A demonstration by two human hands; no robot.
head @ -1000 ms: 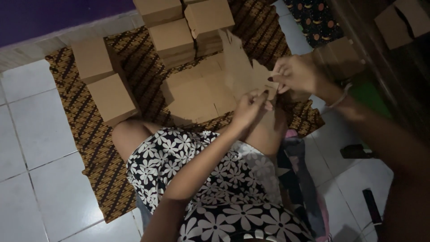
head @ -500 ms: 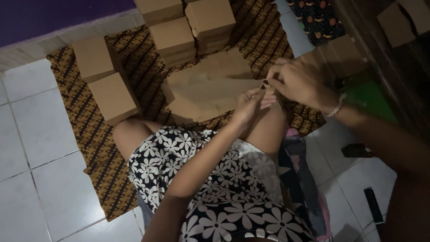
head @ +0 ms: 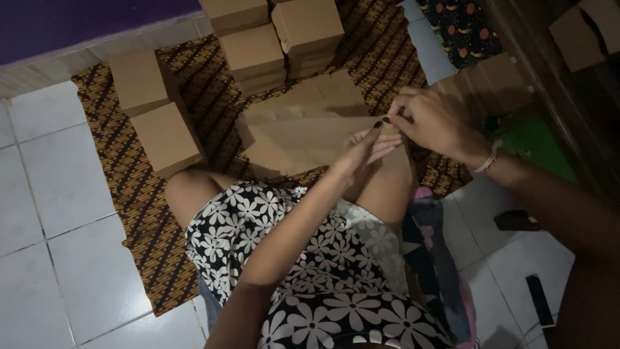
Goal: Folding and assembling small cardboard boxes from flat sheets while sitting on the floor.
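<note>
I sit on a patterned brown mat [head: 135, 194] with a flat cardboard box blank [head: 303, 132] over my knees. My left hand [head: 365, 147] presses its fingers against the blank's right edge. Just beside it, my right hand [head: 429, 123] pinches the same edge from the right, and the fingertips of both hands almost meet. The blank lies partly folded and rests on a pile of more flat blanks. Folded brown cardboard boxes [head: 281, 42] stand stacked at the top of the mat.
Two more folded boxes [head: 152, 110] lie at the mat's left. A row of flat blanks [head: 481, 87] leans at the right beside something green [head: 536, 145]. Dark objects [head: 516, 221] lie on the white tiles [head: 58, 200] at right. A dark wooden unit fills the far right.
The blank was raised and tilted a second ago; now it lies lower and flatter. Both hands have come closer together at its right edge.
</note>
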